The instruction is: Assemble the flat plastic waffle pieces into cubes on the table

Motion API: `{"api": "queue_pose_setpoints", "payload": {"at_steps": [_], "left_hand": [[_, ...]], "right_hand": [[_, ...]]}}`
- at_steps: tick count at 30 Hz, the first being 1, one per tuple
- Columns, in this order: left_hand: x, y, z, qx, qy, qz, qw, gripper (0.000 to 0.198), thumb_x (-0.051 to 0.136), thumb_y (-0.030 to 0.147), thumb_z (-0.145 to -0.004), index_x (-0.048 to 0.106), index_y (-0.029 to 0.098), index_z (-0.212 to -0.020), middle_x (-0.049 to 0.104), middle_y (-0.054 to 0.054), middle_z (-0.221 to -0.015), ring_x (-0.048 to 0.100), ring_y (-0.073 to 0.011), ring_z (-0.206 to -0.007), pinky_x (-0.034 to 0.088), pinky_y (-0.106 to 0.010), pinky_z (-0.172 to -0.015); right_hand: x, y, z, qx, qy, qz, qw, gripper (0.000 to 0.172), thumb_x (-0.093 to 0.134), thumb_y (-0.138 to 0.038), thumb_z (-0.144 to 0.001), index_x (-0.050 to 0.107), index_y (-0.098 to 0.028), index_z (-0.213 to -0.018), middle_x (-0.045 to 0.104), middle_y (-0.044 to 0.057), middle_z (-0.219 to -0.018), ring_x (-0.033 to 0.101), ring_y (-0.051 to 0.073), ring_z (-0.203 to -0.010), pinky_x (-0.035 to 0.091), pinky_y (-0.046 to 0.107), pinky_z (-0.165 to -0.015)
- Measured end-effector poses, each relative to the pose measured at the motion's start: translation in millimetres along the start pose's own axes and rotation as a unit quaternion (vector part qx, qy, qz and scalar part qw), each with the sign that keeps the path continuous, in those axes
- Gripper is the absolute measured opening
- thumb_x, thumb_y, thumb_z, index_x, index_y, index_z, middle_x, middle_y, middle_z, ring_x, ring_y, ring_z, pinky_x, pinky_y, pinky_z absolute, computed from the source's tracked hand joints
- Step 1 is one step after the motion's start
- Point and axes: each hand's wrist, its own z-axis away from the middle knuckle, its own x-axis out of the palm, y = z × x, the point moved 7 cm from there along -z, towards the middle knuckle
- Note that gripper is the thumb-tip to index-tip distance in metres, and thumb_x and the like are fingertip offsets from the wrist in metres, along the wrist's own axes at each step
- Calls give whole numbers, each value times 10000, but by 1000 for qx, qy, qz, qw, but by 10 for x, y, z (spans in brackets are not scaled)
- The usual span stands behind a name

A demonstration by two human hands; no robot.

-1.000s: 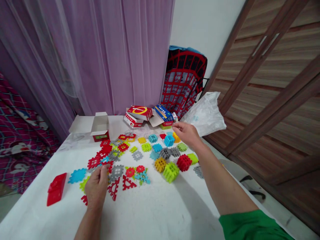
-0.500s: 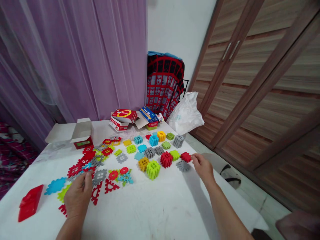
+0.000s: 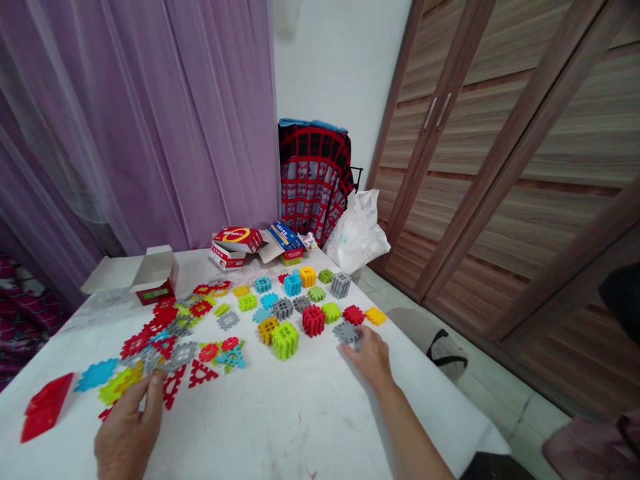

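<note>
At the left end of the white tabletop (image 3: 300, 427) lies a flat red slab (image 3: 47, 415); just right of it sit a blue gear (image 3: 95, 375) and a lime piece (image 3: 117, 385); the left hand (image 3: 127, 433) is palm down near the front edge, fingers bent, their tips at the lime piece and beside a red triangle (image 3: 173, 387); whether it grips anything cannot be told; behind it spreads a loose heap of flat red and grey tiles (image 3: 165, 327), and further back stands an open white box (image 3: 145, 273); toward the middle, a red carton (image 3: 235, 241) and a blue carton (image 3: 284, 235) lie at the far edge; nearer, a lime cube (image 3: 285, 340) stands just beside an orange cube (image 3: 269, 329), with a red cube (image 3: 313, 320) to their right; the right hand (image 3: 373, 357) lies flat and open, palm down, holding nothing, its fingertips touching the near edge of a grey tile (image 3: 347, 331); just behind that tile lie a red tile (image 3: 353, 314) and a yellow tile (image 3: 375, 315), side by side; past the tabletop's far right corner a white bag (image 3: 356, 233) leans by wooden doors (image 3: 500, 167).
</note>
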Motion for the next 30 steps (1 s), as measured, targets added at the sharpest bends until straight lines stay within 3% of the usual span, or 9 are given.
{"api": "queue_pose_setpoints", "payload": {"at_steps": [6,11,17,30], "left_hand": [[-38,0,62,-51,-49,-34,997,253,608,354,-815,759,253,-990,744,-60,-911,615,-186,-634,455,-287,-572],[-58,-18,81,-61,-48,-25,997,189,647,290,-800,761,264,-948,749,-38,-929,631,-170,-663,465,-264,-596],[-76,-20,104,-31,-38,-17,999,177,636,331,-802,765,269,-905,743,-29,-850,612,-165,-629,442,-255,-557],[-11,-57,103,-41,-70,-53,995,282,553,424,-839,755,269,-959,729,-37,-814,584,-169,-619,404,-247,-540]], "right_hand": [[7,-110,-12,-1,6,31,1000,443,642,-387,-791,568,-164,-1167,669,132,-1152,593,278,-1117,402,367,-933],[4,-127,-7,-10,0,37,999,404,620,-368,-813,568,-181,-1166,674,113,-1137,598,267,-1106,401,357,-929],[3,-123,0,-11,3,36,999,421,632,-396,-809,574,-175,-1163,678,119,-1132,598,268,-1104,402,356,-923],[5,-119,10,-31,45,25,998,413,666,-378,-788,602,-167,-1137,694,107,-1075,611,262,-1058,397,344,-876]]}}
